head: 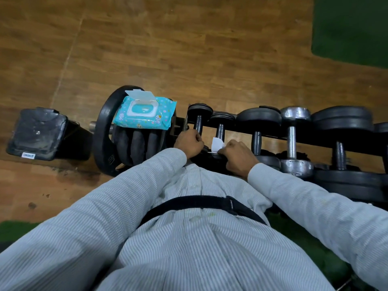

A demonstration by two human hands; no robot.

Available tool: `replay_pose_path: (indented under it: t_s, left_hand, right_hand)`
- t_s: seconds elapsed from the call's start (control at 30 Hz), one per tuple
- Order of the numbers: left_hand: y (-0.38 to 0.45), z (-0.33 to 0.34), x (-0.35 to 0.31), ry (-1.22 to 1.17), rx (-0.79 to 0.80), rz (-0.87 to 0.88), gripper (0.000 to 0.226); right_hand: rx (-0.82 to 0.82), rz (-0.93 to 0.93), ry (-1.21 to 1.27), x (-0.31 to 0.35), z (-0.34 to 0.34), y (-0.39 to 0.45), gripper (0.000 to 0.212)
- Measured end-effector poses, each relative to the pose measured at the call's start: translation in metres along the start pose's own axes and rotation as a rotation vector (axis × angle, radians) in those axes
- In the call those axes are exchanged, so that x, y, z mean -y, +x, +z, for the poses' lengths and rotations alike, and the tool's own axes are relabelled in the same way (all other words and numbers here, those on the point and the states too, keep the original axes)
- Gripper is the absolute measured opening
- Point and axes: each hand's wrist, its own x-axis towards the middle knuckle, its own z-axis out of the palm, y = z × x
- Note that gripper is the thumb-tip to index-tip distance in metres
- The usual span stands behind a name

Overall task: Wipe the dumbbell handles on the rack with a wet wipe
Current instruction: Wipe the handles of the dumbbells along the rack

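Several dumbbells lie side by side on a black rack (pixel 315 141). My left hand (pixel 189 142) grips the near part of the leftmost dumbbell's handle (pixel 198 123). My right hand (pixel 236 157) pinches a white wet wipe (pixel 217 144) against the handle of the second dumbbell (pixel 220 131). Further right stand a black dumbbell (pixel 257 139), a chrome dumbbell (pixel 291 141) and larger black ones (pixel 340 154). A blue pack of wet wipes (pixel 144 114), its lid flipped up, rests on top of weight plates at the left.
Big black weight plates (pixel 105 133) stand on edge left of the rack. A black box-shaped stand (pixel 37 134) sits on the wooden floor at far left. Green matting (pixel 352 28) lies at top right and beneath me. A black strap crosses my striped shirt.
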Motion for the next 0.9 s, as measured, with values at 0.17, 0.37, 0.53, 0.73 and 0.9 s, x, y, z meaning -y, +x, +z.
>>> replay_pose_path:
  t_s: [0.17,0.37,0.53,0.73,0.9]
  left_hand:
    - [0.004,0.0,0.0,0.004,0.003,0.002,0.011]
    - [0.006,-0.001,-0.002,-0.001,0.021,0.004,0.019]
    - [0.009,-0.003,0.001,-0.001,0.042,0.002,0.011]
    - [0.007,-0.001,0.002,-0.016,0.029,0.001,0.011]
    - [0.007,0.0,0.005,-0.044,0.006,-0.001,0.012]
  right_hand:
    - [0.021,-0.157,-0.076,-0.009,-0.007,0.009,0.056]
    - [0.409,-0.185,-0.278,0.012,-0.041,0.051,0.024]
    - [0.268,-0.22,-0.66,0.009,-0.035,0.067,0.037]
    - [-0.01,-0.178,-0.751,-0.03,-0.017,0.058,0.068]
    - [-0.039,0.096,-0.445,-0.008,0.001,0.042,0.079]
